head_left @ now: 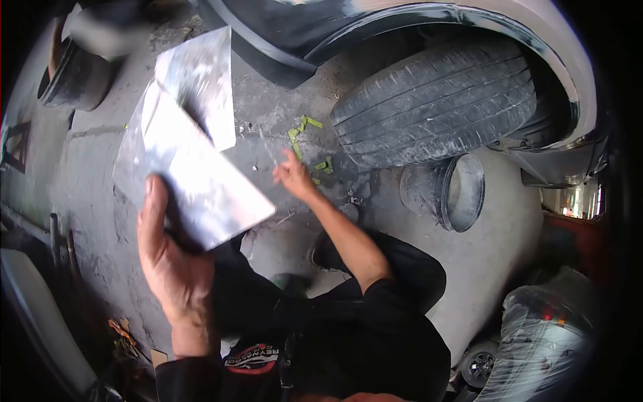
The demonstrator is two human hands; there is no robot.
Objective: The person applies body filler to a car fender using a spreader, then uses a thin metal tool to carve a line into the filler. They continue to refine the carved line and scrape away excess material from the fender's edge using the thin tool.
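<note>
My left hand (177, 258) grips a shiny, pale, flat sheet (197, 167) by its lower edge, thumb on the near face. Just beyond it a second shiny sheet (207, 80) shows, partly overlapped by the first. My left fingers are hidden behind the sheet. My right hand (295, 177) is stretched out over the concrete floor, fingers apart, with nothing plainly in it. Close by it, scraps of yellow-green tape (307, 123) lie on the floor.
A car tyre (435, 100) sits under a wheel arch (429, 15) ahead. Beside it a dirty bucket (462, 193) lies on its side. Another black bucket (80, 77) stands far left. At lower right is a plastic-wrapped object (536, 342) near a small wheel (479, 365).
</note>
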